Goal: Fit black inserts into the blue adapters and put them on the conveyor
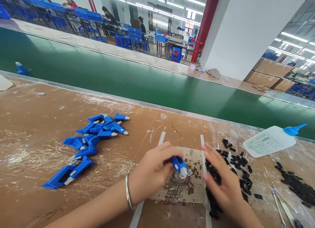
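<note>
My left hand (157, 169), with a bangle on its wrist, is closed on a small blue plastic part (177, 163) with a whitish tip. The part is held over a stained cardboard piece (194, 193), close to a clear, shiny round item (181, 177) whose kind I cannot make out. My right hand (225, 182) is beside the white strip (203, 162) at the cardboard's right edge, thumb and fingers apart. Small black parts (214, 172) lie around and under it, partly hidden by the hand.
Several blue parts (91, 139) lie piled at left. A bottle with a blue nozzle (270, 141) lies on the right, above more black pieces (295, 183) and cotton swabs (279, 205). A green conveyor belt (147, 80) crosses behind the table. People sit working in the background.
</note>
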Demonstrator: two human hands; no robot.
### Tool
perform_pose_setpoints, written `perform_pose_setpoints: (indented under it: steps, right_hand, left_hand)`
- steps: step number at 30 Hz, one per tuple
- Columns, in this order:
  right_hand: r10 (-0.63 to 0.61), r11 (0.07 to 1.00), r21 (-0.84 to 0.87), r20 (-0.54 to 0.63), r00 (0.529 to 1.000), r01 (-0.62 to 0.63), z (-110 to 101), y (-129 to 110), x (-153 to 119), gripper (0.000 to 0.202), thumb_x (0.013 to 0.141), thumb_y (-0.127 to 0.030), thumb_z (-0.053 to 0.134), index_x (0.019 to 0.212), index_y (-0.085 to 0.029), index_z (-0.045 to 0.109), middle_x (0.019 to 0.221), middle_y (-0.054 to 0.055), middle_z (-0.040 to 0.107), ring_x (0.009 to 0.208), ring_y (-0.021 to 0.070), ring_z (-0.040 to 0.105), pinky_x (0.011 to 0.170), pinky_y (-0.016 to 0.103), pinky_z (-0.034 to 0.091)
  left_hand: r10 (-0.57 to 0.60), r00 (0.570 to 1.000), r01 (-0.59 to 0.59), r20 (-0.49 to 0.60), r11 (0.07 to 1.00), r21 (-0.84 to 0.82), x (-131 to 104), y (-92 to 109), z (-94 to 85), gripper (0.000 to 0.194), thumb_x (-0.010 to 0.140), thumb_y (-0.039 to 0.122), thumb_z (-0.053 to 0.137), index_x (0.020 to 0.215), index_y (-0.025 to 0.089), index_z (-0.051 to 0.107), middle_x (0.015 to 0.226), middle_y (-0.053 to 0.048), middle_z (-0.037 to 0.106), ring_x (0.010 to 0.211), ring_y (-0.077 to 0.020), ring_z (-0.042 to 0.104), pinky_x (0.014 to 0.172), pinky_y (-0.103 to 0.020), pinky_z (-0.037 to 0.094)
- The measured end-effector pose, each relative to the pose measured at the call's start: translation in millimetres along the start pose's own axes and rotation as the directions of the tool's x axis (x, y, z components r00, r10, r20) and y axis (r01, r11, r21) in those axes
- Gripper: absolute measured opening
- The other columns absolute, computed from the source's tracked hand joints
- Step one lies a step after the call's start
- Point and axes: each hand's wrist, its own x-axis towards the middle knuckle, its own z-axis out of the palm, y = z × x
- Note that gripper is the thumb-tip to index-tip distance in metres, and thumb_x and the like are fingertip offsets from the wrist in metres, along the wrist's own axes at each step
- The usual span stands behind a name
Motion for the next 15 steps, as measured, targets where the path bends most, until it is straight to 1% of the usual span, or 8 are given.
perform_pose_setpoints:
  steps: [1, 3, 6, 7, 8, 11, 13, 15]
  right_hand:
    - [0.050, 0.995, -0.085, -0.078, 0.996, -0.056, -5.5, 8.5, 2.3, 0.031, 0.102, -0.028, 0.047, 0.132, -0.023, 0.052, 0.134, 0.010, 0.059, 0.127, 0.0258, 0.052, 0.108, 0.043, 0.041]
    - [0.165, 0.962, -0.208, -0.062, 0.984, -0.175, -14.8, 25.2, 6.1, 0.021, 0.099, -0.023, 0.047, 0.115, -0.020, 0.061, 0.113, 0.010, 0.068, 0.105, 0.0264, 0.064, 0.093, 0.043, 0.051]
    - [0.235, 0.950, -0.236, 0.109, 0.966, -0.205, -21.6, 39.5, 9.2, 0.020, 0.094, -0.015, 0.046, 0.099, -0.018, 0.065, 0.098, 0.008, 0.070, 0.090, 0.0251, 0.067, 0.078, 0.039, 0.054]
    - [0.239, 0.952, -0.233, 0.171, 0.956, -0.197, -22.1, 40.2, 9.5, 0.022, 0.092, -0.012, 0.045, 0.096, -0.018, 0.066, 0.097, 0.007, 0.070, 0.089, 0.0233, 0.066, 0.078, 0.036, 0.054]
    - [0.243, 0.954, -0.231, 0.229, 0.943, -0.190, -22.1, 39.2, 9.4, 0.025, 0.091, -0.009, 0.043, 0.094, -0.019, 0.066, 0.096, 0.005, 0.069, 0.088, 0.0215, 0.066, 0.078, 0.034, 0.054]
    - [0.269, 0.950, -0.250, 0.344, 0.900, -0.188, -20.1, 31.9, 7.9, 0.027, 0.089, -0.006, 0.041, 0.093, -0.019, 0.064, 0.096, 0.004, 0.066, 0.088, 0.0192, 0.064, 0.077, 0.031, 0.053]
    - [0.288, 0.942, -0.277, 0.388, 0.875, -0.188, -17.9, 28.8, 5.8, 0.027, 0.088, -0.004, 0.043, 0.096, -0.018, 0.064, 0.100, 0.006, 0.064, 0.093, 0.0203, 0.064, 0.081, 0.033, 0.053]
    - [0.296, 0.937, -0.303, 0.418, 0.859, -0.176, -15.1, 29.5, 3.2, 0.027, 0.087, -0.002, 0.044, 0.099, -0.017, 0.064, 0.104, 0.007, 0.064, 0.099, 0.0218, 0.063, 0.087, 0.035, 0.052]
  left_hand:
    - [-0.057, 0.998, 0.055, 0.016, 0.992, 0.116, 5.3, -8.0, -5.3, 0.034, 0.076, 0.001, 0.047, 0.096, 0.022, 0.065, 0.085, 0.000, 0.065, 0.075, -0.0130, 0.061, 0.070, -0.023, 0.050]
    - [-0.202, 0.979, 0.178, 0.008, 0.882, 0.437, 13.9, -25.1, -14.8, 0.034, 0.077, 0.001, 0.047, 0.098, 0.019, 0.066, 0.090, -0.005, 0.066, 0.082, -0.0193, 0.063, 0.074, -0.030, 0.052]
    - [-0.280, 0.950, 0.254, -0.136, 0.444, 0.860, 18.8, -46.6, -23.4, 0.029, 0.081, 0.002, 0.043, 0.094, 0.007, 0.068, 0.099, -0.020, 0.065, 0.098, -0.0353, 0.061, 0.081, -0.045, 0.050]
    - [-0.265, 0.950, 0.250, -0.166, 0.328, 0.911, 18.5, -52.1, -24.1, 0.028, 0.082, 0.003, 0.042, 0.092, 0.004, 0.068, 0.103, -0.024, 0.064, 0.104, -0.0397, 0.059, 0.084, -0.049, 0.049]
    - [-0.243, 0.954, 0.240, -0.175, 0.271, 0.932, 17.7, -57.1, -23.8, 0.029, 0.084, 0.006, 0.042, 0.094, 0.002, 0.069, 0.110, -0.027, 0.062, 0.109, -0.0426, 0.057, 0.087, -0.050, 0.048]
    - [-0.192, 0.974, 0.176, -0.117, 0.325, 0.929, 15.2, -70.8, -18.8, 0.035, 0.090, 0.015, 0.044, 0.116, 0.008, 0.067, 0.133, -0.023, 0.056, 0.126, -0.0418, 0.049, 0.100, -0.053, 0.043]
    - [-0.216, 0.973, 0.157, -0.078, 0.376, 0.913, 14.9, -79.9, -15.5, 0.040, 0.094, 0.019, 0.042, 0.128, 0.014, 0.062, 0.139, -0.018, 0.055, 0.130, -0.0387, 0.048, 0.106, -0.053, 0.040]
    - [-0.267, 0.960, 0.181, -0.080, 0.379, 0.908, 16.0, -88.6, -15.7, 0.042, 0.096, 0.022, 0.039, 0.131, 0.015, 0.060, 0.140, -0.019, 0.054, 0.131, -0.0379, 0.047, 0.109, -0.053, 0.037]
